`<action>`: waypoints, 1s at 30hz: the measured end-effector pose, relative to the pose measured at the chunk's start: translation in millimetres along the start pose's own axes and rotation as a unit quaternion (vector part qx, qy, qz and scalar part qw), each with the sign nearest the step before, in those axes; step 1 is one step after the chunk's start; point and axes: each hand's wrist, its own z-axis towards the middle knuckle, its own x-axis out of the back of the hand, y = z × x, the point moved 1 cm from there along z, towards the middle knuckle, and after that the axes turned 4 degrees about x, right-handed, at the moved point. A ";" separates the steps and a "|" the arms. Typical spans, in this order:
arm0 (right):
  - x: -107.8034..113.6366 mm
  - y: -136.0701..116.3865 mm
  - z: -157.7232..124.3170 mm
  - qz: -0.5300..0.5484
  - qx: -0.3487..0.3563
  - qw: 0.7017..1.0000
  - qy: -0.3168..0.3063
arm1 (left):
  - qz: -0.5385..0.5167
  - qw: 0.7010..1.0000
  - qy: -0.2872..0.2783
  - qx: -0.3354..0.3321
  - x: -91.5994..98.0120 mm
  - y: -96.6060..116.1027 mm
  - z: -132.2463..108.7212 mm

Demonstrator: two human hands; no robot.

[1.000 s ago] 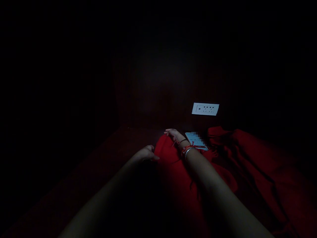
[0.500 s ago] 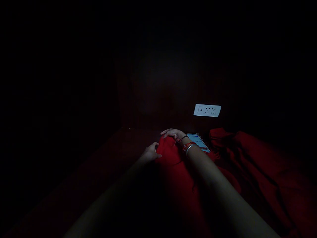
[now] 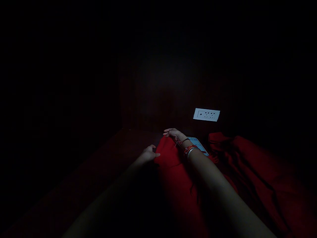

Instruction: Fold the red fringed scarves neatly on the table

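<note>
A red cloth (image 3: 170,155) runs from the middle of the view down toward me, its far end raised between my hands. My left hand (image 3: 150,153) pinches the cloth's left edge, thumb on top and fingers behind it. At the far end, my right hand (image 3: 173,133) bends over the top edge, thumb and fingers closed on the fabric. Bracelets and a pink tassel circle my right wrist. Deep shadow hides the underside of the cloth and part of my left fingers.
A lit phone (image 3: 199,145) lies just beyond my right wrist, partly covered by it. More red fabric (image 3: 257,162) lies in folds at the right. A white socket plate (image 3: 206,114) is on the dark back wall. Most of the surroundings are too dark to make out.
My left hand has shifted slightly left, and my right hand slightly right along the cloth's far edge. The socket plate sits a little lower as the view tilts.
</note>
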 end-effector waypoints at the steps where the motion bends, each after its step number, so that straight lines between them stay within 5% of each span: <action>1: -0.2 0.3 -0.9 -0.006 0.016 1.000 0.004 | -0.006 1.000 0.005 0.009 0.5 0.5 0.4; 8: -14.6 9.4 -14.3 -0.096 0.119 0.987 0.053 | 0.087 0.995 0.043 0.020 4.2 5.7 -6.5; 11: -18.6 12.4 -43.2 -0.242 0.161 0.954 0.072 | 0.160 0.985 0.070 0.001 5.0 6.2 -10.6; 16: -24.5 31.7 -114.7 -0.455 0.127 0.877 -0.084 | 0.144 0.987 0.067 -0.003 5.1 5.7 -8.6; 23: -33.9 47.1 -136.8 -0.481 0.073 0.863 -0.137 | 0.179 0.982 0.040 -0.034 6.9 5.7 -10.9; 30: -22.4 39.8 -181.8 -0.476 0.146 0.860 -0.111 | 0.136 0.984 0.079 -0.089 8.2 19.1 8.8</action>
